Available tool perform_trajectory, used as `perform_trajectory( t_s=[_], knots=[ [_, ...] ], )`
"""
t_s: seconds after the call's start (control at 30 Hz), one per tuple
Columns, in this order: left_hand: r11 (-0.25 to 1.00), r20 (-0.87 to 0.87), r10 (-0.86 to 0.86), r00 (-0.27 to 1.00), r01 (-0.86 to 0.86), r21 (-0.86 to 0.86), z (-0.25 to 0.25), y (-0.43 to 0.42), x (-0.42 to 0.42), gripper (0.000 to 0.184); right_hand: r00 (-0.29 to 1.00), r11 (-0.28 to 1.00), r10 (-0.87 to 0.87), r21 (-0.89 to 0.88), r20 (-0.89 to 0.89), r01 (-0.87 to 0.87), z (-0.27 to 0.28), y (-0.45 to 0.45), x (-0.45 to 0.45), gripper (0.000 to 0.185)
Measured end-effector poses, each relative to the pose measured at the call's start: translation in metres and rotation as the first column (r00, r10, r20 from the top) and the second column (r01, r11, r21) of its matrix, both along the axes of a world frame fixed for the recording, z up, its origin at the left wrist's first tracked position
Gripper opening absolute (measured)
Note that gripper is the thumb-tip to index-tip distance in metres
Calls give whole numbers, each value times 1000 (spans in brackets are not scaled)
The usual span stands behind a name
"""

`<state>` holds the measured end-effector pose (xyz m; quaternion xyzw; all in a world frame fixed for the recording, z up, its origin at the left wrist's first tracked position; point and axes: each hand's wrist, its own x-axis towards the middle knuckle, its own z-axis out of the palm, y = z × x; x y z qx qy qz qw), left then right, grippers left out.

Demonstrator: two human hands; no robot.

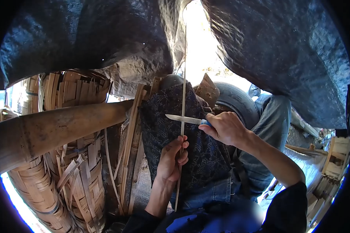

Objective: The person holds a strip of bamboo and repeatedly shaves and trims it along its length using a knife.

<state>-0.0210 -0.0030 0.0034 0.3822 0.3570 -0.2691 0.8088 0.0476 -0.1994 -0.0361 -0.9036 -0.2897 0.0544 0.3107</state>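
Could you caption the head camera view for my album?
The left hand grips a thin strip while the right hand holds a knife across it.

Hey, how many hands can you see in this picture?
2: the left hand, near lower centre, grips the thin strip; the right hand, higher and further right, holds the knife. No others show.

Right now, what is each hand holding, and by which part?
Left hand: the strip, gripped along its lower part, below the knife. Right hand: the knife, by its blue handle.
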Motion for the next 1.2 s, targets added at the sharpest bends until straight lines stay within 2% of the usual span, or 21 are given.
perform_trajectory(
  t_s=[0.1,0.17,0.2,0.27,0.3,0.33,0.4,0.5,0.53,0.6,0.63,0.7,0.73,0.8,0.87,0.93,1.0,1.13,1.2],
  knots=[
    [999,19,-12,1000,12,31,-2,-2,-2,23,1000,999,-18,-50,-24,17,-4,2,5,47],
    [998,2,-18,1000,18,63,-3,-3,-4,22,986,982,-151,-122,-68,142,-10,4,15,47],
    [998,6,-21,1000,21,63,-3,-3,-5,22,986,982,-154,-122,-65,146,-20,2,22,47],
    [998,10,-28,1000,27,65,-1,-4,-4,22,958,991,-130,-7,256,136,-40,-6,44,43],
    [998,16,-33,999,32,63,-1,-3,-4,22,986,992,-128,27,103,126,-38,-3,61,45],
    [999,19,-18,1000,17,31,-2,-1,-3,22,985,991,-132,23,111,130,-42,-2,76,45],
    [1000,33,-1,999,2,-3,-3,3,-2,22,971,976,-201,-106,-130,188,-51,1,107,51],
    [992,25,39,999,-35,-120,4,10,3,24,961,965,-258,-12,102,261,-33,8,144,59],
    [992,36,46,998,-41,-115,5,11,3,24,961,967,-252,-4,111,254,-17,12,141,59],
    [998,51,-2,999,6,-70,3,11,1,27,912,927,-347,70,-221,369,9,17,121,54],
    [997,58,6,998,-2,-74,3,9,0,27,905,924,-346,76,-248,374,9,14,108,52],
    [990,90,-94,991,84,109,1,4,-1,30,912,925,-279,170,-300,339,0,5,77,52],
    [991,92,-92,992,82,108,2,1,-1,30,911,917,-246,224,-331,329,-5,1,61,53],
    [965,143,-165,976,129,230,8,-6,1,35,913,909,-166,301,-372,288,-4,-8,30,51],
    [950,147,-205,968,160,268,7,-7,2,37,924,926,-121,293,-364,237,-12,-12,6,45],
    [933,147,-247,958,195,302,4,-8,1,38,968,929,-47,345,-245,132,-14,-11,-10,41],
    [911,122,-296,947,242,335,1,-3,2,40,953,949,-29,290,-302,120,-13,-11,-14,39],
    [919,124,-284,951,233,317,-3,0,-1,37,961,969,6,237,-275,62,-17,-6,-11,38],
    [902,86,-280,956,231,365,2,-5,0,35,966,978,9,205,-259,46,-15,-3,-7,38]
  ],
)
